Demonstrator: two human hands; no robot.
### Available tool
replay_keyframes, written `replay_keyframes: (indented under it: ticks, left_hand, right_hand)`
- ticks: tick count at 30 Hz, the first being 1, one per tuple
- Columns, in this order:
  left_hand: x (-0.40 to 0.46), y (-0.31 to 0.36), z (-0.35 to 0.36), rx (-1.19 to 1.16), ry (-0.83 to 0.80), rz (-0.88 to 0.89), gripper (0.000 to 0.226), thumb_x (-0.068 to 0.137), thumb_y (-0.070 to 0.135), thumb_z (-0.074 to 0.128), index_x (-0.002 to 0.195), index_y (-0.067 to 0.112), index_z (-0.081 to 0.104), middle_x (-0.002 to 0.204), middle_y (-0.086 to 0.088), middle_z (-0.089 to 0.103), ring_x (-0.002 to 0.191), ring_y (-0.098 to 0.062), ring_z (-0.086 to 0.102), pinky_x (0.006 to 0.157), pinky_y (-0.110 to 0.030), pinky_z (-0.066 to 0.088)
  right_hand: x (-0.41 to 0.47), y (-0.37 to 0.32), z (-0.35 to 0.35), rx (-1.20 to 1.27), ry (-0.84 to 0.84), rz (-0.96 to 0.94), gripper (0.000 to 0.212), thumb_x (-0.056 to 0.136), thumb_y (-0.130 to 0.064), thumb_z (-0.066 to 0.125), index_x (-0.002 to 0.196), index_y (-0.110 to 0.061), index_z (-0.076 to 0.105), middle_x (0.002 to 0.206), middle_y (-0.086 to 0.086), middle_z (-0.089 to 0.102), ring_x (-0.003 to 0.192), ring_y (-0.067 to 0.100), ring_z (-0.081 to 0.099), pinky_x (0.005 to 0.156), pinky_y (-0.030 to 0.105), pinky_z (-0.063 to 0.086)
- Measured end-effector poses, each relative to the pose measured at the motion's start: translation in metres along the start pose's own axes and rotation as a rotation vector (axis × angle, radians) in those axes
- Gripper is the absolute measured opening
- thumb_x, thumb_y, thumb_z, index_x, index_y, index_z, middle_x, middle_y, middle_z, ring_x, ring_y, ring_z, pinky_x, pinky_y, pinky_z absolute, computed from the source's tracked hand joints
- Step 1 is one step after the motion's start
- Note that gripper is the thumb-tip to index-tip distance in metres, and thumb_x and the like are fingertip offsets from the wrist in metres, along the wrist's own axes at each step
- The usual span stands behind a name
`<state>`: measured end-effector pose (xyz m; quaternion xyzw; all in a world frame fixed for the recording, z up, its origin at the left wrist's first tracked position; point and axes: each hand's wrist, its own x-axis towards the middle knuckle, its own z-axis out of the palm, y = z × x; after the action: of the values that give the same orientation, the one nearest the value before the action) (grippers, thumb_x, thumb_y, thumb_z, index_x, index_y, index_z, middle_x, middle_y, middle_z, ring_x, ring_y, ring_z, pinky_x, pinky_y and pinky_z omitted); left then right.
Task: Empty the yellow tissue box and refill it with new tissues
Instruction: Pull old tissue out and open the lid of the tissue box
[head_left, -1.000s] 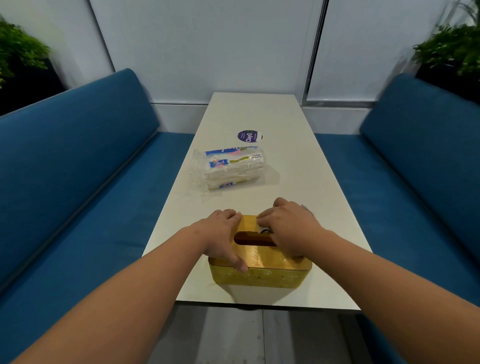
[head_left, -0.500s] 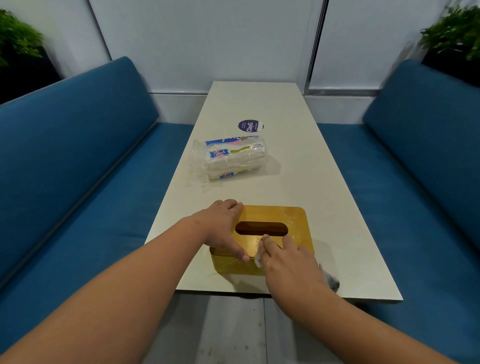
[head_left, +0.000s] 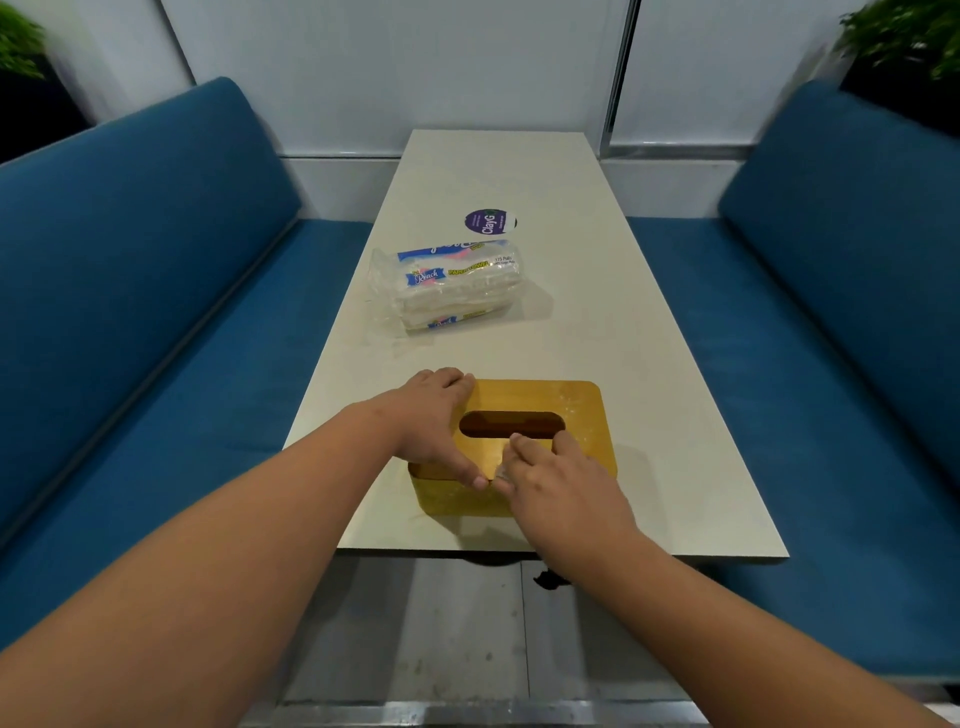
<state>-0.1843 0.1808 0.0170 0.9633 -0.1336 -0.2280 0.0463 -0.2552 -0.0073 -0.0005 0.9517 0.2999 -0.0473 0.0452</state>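
Note:
The yellow tissue box (head_left: 582, 410) stands near the front edge of the white table (head_left: 597, 312), and its dark slot (head_left: 511, 424) shows no tissue. My left hand (head_left: 431, 421) grips the box's left end, fingers over the far edge and thumb on the near edge. My right hand (head_left: 556, 478) lies on the lid just in front of the slot. A small whitish bit of tissue (head_left: 500, 469) is pinched at its thumb. A new pack of tissues (head_left: 452, 288) in clear plastic lies farther back on the table, to the left.
A round purple sticker (head_left: 488, 222) sits on the table beyond the pack. Blue bench seats (head_left: 156, 338) flank the table on both sides. A white wall closes the far end, with plants in both upper corners. Grey floor lies below the front edge.
My right hand pulled back from the slot toward me, then came forward onto the lid again. The left hand has kept its grip on the box's left end.

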Motion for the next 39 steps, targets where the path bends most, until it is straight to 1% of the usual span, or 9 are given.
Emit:
replay_keyframes:
  ticks: [4, 7, 10, 15, 22, 26, 31, 34, 39]
  left_hand:
    - [-0.001, 0.001, -0.001, -0.006, -0.005, 0.003, 0.131, 0.061, 0.075, 0.072, 0.156, 0.023, -0.001, 0.163, 0.005, 0.001, 0.149, -0.025, 0.005, 0.119, -0.044, 0.018]
    - [-0.001, 0.0, 0.0, -0.005, 0.006, 0.006, 0.131, 0.061, 0.074, 0.073, 0.156, 0.023, -0.001, 0.163, 0.005, 0.001, 0.149, -0.025, 0.005, 0.119, -0.044, 0.018]
    - [0.0, -0.001, 0.0, -0.017, -0.003, -0.004, 0.132, 0.06, 0.075, 0.073, 0.156, 0.024, -0.003, 0.163, 0.006, 0.0, 0.149, -0.024, 0.003, 0.12, -0.046, 0.017]
    - [-0.001, 0.0, 0.0, -0.01, 0.002, 0.001, 0.131, 0.061, 0.075, 0.073, 0.156, 0.024, -0.002, 0.163, 0.005, 0.001, 0.149, -0.024, 0.004, 0.119, -0.044, 0.017]
    - [-0.003, 0.001, 0.0, -0.019, -0.002, 0.001, 0.13, 0.062, 0.074, 0.073, 0.156, 0.024, -0.002, 0.163, 0.006, 0.001, 0.149, -0.024, 0.005, 0.119, -0.045, 0.019]
    - [-0.002, 0.001, 0.0, -0.007, 0.003, -0.005, 0.128, 0.064, 0.073, 0.072, 0.156, 0.025, -0.003, 0.163, 0.006, 0.001, 0.149, -0.024, 0.005, 0.119, -0.044, 0.019]
    - [0.0, 0.0, 0.001, -0.012, 0.001, 0.0, 0.129, 0.063, 0.075, 0.072, 0.156, 0.024, -0.002, 0.163, 0.005, 0.001, 0.149, -0.024, 0.004, 0.119, -0.045, 0.019]
    - [-0.001, 0.0, 0.001, -0.017, -0.001, 0.0, 0.13, 0.062, 0.075, 0.072, 0.156, 0.024, -0.002, 0.163, 0.005, 0.001, 0.149, -0.024, 0.004, 0.119, -0.045, 0.018]
    - [0.0, 0.0, 0.001, 0.002, 0.008, -0.003, 0.126, 0.066, 0.071, 0.073, 0.156, 0.024, -0.002, 0.163, 0.004, 0.003, 0.148, -0.024, 0.007, 0.119, -0.045, 0.021]
  right_hand:
    - [-0.004, 0.01, 0.004, 0.128, 0.095, 0.1, 0.073, 0.094, -0.048, -0.004, 0.138, -0.024, 0.049, 0.15, -0.003, 0.041, 0.119, 0.025, 0.042, 0.087, 0.034, 0.045]
    - [-0.002, 0.001, 0.0, 0.174, 0.116, 0.113, 0.054, 0.104, -0.044, 0.015, 0.136, -0.022, 0.053, 0.148, -0.004, 0.044, 0.116, 0.023, 0.042, 0.087, 0.034, 0.047]
    - [-0.005, 0.008, 0.003, 0.182, 0.142, 0.129, 0.051, 0.105, -0.041, 0.018, 0.138, -0.022, 0.052, 0.148, -0.007, 0.045, 0.114, 0.021, 0.043, 0.088, 0.033, 0.047]
    - [0.0, 0.007, 0.009, 0.072, 0.228, 0.084, 0.028, 0.098, -0.03, 0.05, 0.11, -0.015, 0.071, 0.118, 0.003, 0.068, 0.091, 0.025, 0.055, 0.064, 0.036, 0.055]
    - [-0.004, 0.013, 0.008, 0.062, 0.273, 0.095, 0.02, 0.093, -0.028, 0.061, 0.102, -0.015, 0.073, 0.112, 0.003, 0.07, 0.084, 0.024, 0.058, 0.059, 0.035, 0.055]
    - [0.007, -0.004, 0.013, 0.034, 0.217, -0.019, 0.028, 0.1, -0.028, 0.048, 0.118, -0.013, 0.062, 0.123, 0.007, 0.061, 0.096, 0.026, 0.052, 0.073, 0.039, 0.052]
    - [0.002, 0.005, 0.019, 0.035, 0.209, -0.011, 0.028, 0.099, -0.029, 0.049, 0.114, -0.013, 0.066, 0.122, 0.007, 0.064, 0.088, 0.028, 0.054, 0.067, 0.039, 0.053]
    - [0.003, 0.006, 0.018, -0.002, 0.149, -0.028, 0.031, 0.101, -0.022, 0.041, 0.124, -0.009, 0.055, 0.137, 0.012, 0.05, 0.106, 0.032, 0.048, 0.079, 0.041, 0.05]
    - [0.007, -0.007, 0.021, -0.001, 0.128, -0.139, 0.034, 0.102, -0.024, 0.041, 0.133, -0.012, 0.046, 0.135, 0.013, 0.048, 0.111, 0.033, 0.046, 0.084, 0.045, 0.049]
